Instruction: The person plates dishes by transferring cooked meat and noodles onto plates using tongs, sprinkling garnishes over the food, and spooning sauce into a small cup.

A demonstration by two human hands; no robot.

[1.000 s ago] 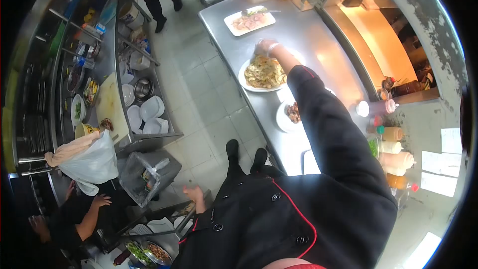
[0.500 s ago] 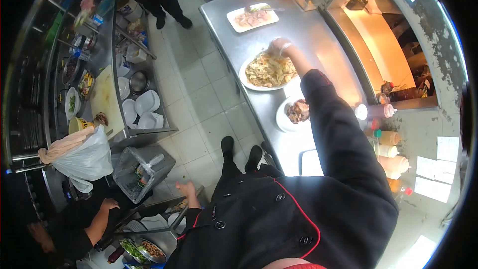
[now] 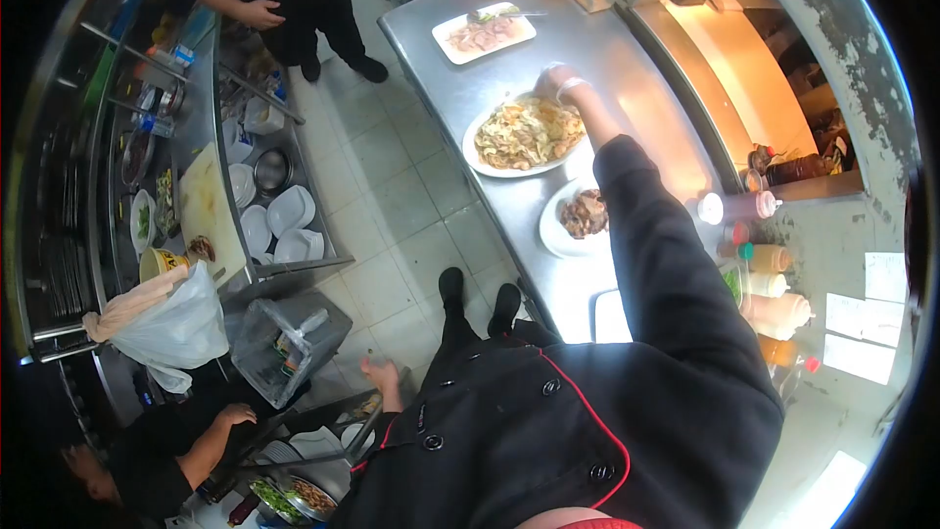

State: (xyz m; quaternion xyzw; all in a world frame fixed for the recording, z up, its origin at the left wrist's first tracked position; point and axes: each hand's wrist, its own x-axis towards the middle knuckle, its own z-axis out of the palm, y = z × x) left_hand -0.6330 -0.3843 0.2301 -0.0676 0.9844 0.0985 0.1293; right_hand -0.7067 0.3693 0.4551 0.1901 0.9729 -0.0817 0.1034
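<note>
My right hand, in a clear glove, is at the far edge of an oval white plate heaped with noodle-like food. Its fingers are blurred by glare, and whether they hold anything cannot be seen. Nearer to me, partly behind my right sleeve, a white plate bears browned pieces of meat. Farther off lies a rectangular white dish with pale pink slices and a utensil. My left hand hangs low at my left side, fingers apart, holding nothing.
Sauce bottles line the wall at right, below a pass window. At left are a cutting board, stacked white dishes and a bin. One co-worker stands at upper left, another at lower left.
My right hand has shifted slightly rightward along the oval plate's far side. The upper-left co-worker has come closer and drawn an arm back from the shelves. My left hand stays low.
</note>
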